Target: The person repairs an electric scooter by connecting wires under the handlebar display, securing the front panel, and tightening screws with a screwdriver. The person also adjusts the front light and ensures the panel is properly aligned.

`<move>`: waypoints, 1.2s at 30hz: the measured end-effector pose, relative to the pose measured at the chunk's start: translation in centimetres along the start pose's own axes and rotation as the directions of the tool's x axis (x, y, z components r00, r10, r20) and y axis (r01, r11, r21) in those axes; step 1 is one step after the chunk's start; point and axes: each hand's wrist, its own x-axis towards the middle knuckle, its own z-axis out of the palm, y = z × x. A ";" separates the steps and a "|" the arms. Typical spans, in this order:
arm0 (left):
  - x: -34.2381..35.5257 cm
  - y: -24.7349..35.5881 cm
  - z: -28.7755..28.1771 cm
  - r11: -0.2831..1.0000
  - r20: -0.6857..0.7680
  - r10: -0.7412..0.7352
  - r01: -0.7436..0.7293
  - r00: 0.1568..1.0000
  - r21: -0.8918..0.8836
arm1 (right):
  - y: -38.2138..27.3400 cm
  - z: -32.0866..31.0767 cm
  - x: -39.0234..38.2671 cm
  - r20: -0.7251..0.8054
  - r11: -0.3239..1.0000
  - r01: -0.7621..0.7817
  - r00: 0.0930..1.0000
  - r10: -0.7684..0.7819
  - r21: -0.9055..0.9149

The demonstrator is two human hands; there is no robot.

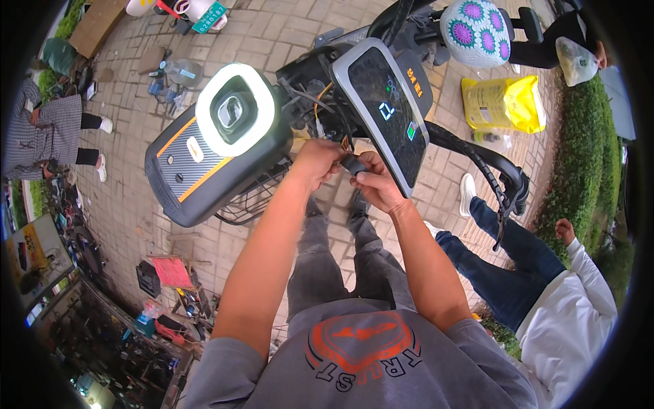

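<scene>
Brick paving (252, 42) and a green hedge (587, 153) show an outdoor pavement.

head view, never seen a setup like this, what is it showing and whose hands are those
There is no robot here. The one picture comes from a fisheye camera worn on a person's head, looking down, so straight edges bend. The bare hands are the wearer's own. The right hand holds a small black roll, perhaps tape. The left hand is close beside it, near thin wires; its exact grip is hard to see. Around them is what looks like an electric scooter's front, with a lit headlight and a display. On the paved ground stands a yellow bag.
</scene>
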 end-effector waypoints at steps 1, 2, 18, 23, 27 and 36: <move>-0.1 -0.3 0.2 0.998 -0.016 0.004 -0.005 1.000 -0.055 | 0.0 -0.1 0.0 0.002 1.000 0.001 1.000 -0.001 0.004; -0.1 -0.6 0.5 0.994 -0.045 0.020 -0.025 0.999 -0.105 | 0.0 -0.2 0.0 0.005 1.000 0.001 1.000 -0.001 0.008; -2.8 -0.1 0.5 0.951 -0.180 0.268 -0.290 0.946 -0.111 | -1.5 5.8 2.1 -0.104 0.744 0.202 0.934 -0.342 -0.637; -1.8 0.3 -0.1 0.958 -0.253 0.242 -0.271 0.937 -0.089 | -2.0 6.1 2.0 -0.339 0.917 -0.156 0.941 0.024 -0.368; -2.2 1.0 0.1 0.949 -0.218 0.295 -0.311 0.930 -0.044 | -2.6 6.1 2.7 -0.295 0.924 -0.093 0.955 -0.022 -0.370; 0.0 0.4 -2.2 0.923 -0.161 0.375 -0.352 0.913 0.154 | -0.2 5.7 2.2 -0.313 0.954 -0.080 0.950 -0.016 -0.289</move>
